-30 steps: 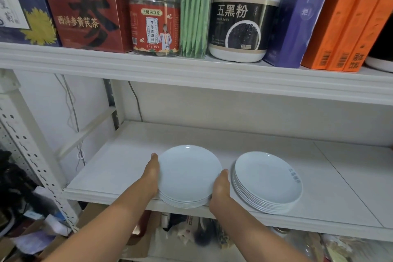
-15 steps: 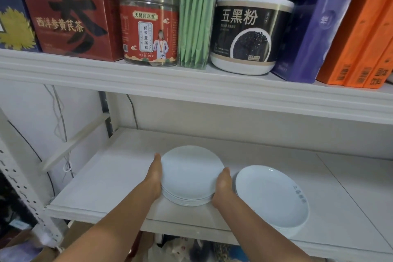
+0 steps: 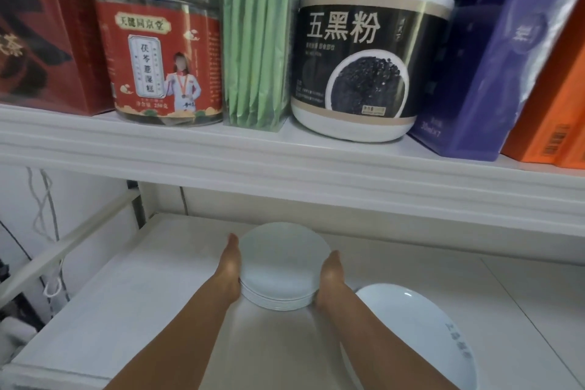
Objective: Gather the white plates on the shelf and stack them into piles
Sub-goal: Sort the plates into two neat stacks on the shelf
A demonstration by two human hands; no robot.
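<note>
My left hand (image 3: 232, 266) and right hand (image 3: 330, 275) clasp the pile (image 3: 281, 263) from opposite sides, thumbs along its rim (fingers hidden beneath). It sits mid-shelf (image 3: 158, 294), behind and left of the second pile (image 3: 418, 326); whether it touches the board I can't tell. I'd squeeze evenly and hold it level so no plate slides. Round plates have no long axis. They lie flat, faces up, and the pile's axis is upright.

The scene is seen from one head-worn camera, set close to the lower shelf (image 3: 126, 310), faced forward and down, the upper shelf (image 3: 285, 161) filling the far top.
</note>
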